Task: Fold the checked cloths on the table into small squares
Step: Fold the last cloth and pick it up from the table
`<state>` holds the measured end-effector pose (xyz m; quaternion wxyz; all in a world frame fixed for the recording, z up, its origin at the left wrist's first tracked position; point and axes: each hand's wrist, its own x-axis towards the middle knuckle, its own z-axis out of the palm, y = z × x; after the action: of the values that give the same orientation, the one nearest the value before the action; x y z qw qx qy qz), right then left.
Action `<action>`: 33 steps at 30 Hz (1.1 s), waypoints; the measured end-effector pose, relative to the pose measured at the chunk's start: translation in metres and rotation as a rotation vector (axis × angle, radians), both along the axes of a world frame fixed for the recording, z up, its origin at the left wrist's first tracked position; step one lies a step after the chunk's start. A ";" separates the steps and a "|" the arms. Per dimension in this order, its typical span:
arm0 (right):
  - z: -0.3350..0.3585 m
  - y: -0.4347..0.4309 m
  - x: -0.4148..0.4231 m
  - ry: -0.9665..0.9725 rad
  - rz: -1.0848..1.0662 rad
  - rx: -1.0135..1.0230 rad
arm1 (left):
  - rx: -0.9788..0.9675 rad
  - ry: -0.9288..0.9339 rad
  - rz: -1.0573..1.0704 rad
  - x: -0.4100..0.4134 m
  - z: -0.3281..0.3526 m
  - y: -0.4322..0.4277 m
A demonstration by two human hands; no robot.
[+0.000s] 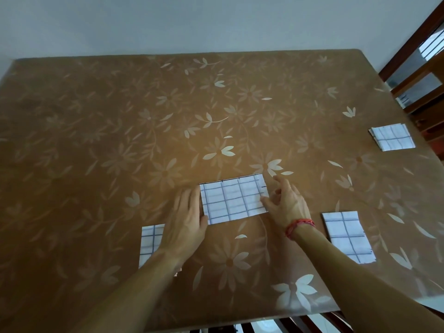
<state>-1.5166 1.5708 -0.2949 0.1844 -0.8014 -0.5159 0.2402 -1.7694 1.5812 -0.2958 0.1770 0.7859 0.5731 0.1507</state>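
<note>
A white cloth with blue checks (233, 199) lies folded into a rectangle in front of me. My left hand (186, 219) lies flat with straight fingers against the cloth's left edge. My right hand (284, 200) is at its right edge, fingers spread, with the fingertips touching the right end. Another checked cloth (150, 241) lies to the left, partly hidden under my left forearm. A third folded checked cloth (348, 236) lies to the right. A small folded square of checked cloth (392, 137) sits near the table's right edge.
The table (120, 140) carries a brown covering with pale flowers. Wooden chairs (422, 68) stand at the right, and chair slats (312, 324) show below the near edge. A pale wall rises behind the far edge.
</note>
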 end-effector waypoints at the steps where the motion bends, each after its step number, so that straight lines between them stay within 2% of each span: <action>1: 0.000 -0.001 -0.002 -0.017 0.012 -0.002 | 0.013 0.038 -0.019 -0.001 -0.002 0.002; 9: -0.011 -0.003 -0.043 -0.274 0.305 0.094 | -0.125 0.293 -0.281 -0.006 -0.017 0.023; 12: -0.019 -0.002 -0.070 -0.291 0.425 0.120 | -0.163 0.381 -0.320 -0.006 -0.022 0.030; 15: -0.026 0.003 -0.095 -0.268 0.546 0.116 | -0.156 0.401 -0.361 -0.009 -0.030 0.033; 18: -0.036 0.008 -0.109 -0.291 0.648 0.099 | -0.173 0.338 -0.358 -0.012 -0.033 0.033; 25: -0.051 0.015 -0.099 -0.405 0.752 0.000 | -0.189 0.435 -0.390 -0.016 -0.029 0.036; 33: -0.046 0.010 -0.065 -0.481 0.755 -0.061 | -0.259 0.491 -0.394 -0.012 -0.022 0.038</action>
<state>-1.5816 1.5808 -0.3408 -0.0653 -0.5950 -0.7931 0.1127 -1.7811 1.6193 -0.3177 0.1581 0.8652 0.4502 -0.1541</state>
